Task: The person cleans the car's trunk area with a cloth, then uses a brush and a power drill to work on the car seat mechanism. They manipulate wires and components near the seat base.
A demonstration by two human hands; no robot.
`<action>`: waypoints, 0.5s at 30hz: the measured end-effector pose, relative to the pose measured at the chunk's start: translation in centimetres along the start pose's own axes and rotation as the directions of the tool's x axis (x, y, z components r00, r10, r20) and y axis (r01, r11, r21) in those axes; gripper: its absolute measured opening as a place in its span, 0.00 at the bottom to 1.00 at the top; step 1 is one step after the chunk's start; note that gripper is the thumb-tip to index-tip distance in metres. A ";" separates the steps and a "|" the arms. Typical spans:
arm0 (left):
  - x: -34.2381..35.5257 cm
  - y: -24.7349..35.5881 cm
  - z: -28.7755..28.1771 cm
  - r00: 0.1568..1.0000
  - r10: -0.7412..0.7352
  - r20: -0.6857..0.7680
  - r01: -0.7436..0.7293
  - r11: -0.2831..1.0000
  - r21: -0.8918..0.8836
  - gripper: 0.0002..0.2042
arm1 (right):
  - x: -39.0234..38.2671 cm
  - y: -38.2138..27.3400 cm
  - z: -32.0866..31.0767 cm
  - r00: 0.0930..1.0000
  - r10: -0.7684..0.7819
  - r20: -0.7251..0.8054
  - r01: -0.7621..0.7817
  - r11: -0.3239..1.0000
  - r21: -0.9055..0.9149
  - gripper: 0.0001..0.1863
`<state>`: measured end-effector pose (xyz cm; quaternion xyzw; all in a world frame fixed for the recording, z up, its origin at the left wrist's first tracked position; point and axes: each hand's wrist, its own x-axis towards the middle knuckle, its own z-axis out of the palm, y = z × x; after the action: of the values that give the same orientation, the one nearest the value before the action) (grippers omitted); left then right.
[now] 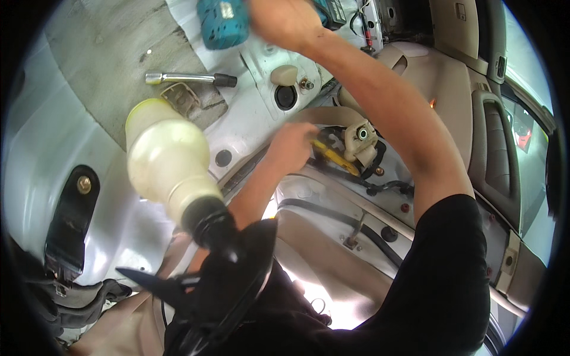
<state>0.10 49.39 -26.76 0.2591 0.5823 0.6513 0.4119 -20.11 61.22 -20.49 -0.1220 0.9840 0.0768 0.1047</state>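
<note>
At the top edge my right hand (285,22) is closed around a teal cordless power tool (222,25); its black battery end shows beyond the hand, and its nose is out of the picture. Lower down, my left hand (291,145) is curled by one end of a yellow bar-like piece (338,159). What its fingers hold is hidden. Beside this piece is a beige seat-belt part (361,139) with a round metal-rimmed hole. Close to the camera, a cloudy yellowish spray bottle (169,154) hangs head down, its black trigger head (219,243) covering part of my left forearm.
A socket wrench-like chrome tool (190,78) with a dark end lies on the grey floor mat, near a beige bracket (181,98). Bare white car floor metal (249,127) has round plugs and a bolt (306,84). The beige door panel (496,142) stands at right.
</note>
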 end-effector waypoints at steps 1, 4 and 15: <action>0.6 -0.3 0.1 0.997 -0.025 0.074 0.025 1.000 0.006 0.19 | 0.0 -0.2 0.4 1.000 -0.026 -0.004 0.026 1.000 -0.010 0.34; 1.8 -0.7 1.0 0.989 -0.024 0.145 0.017 0.999 0.047 0.20 | -1.0 0.0 1.4 0.979 -0.169 -0.114 0.168 0.986 -0.016 0.33; 3.2 -1.2 3.1 0.988 0.038 0.147 -0.040 0.999 0.011 0.21 | -0.8 -1.0 2.3 0.927 -0.329 -0.177 0.345 0.937 0.062 0.31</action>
<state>1.22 53.75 -27.81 0.3205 0.5497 0.6343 0.4390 -18.69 60.84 -22.62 -0.2902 0.9561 0.0018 0.0405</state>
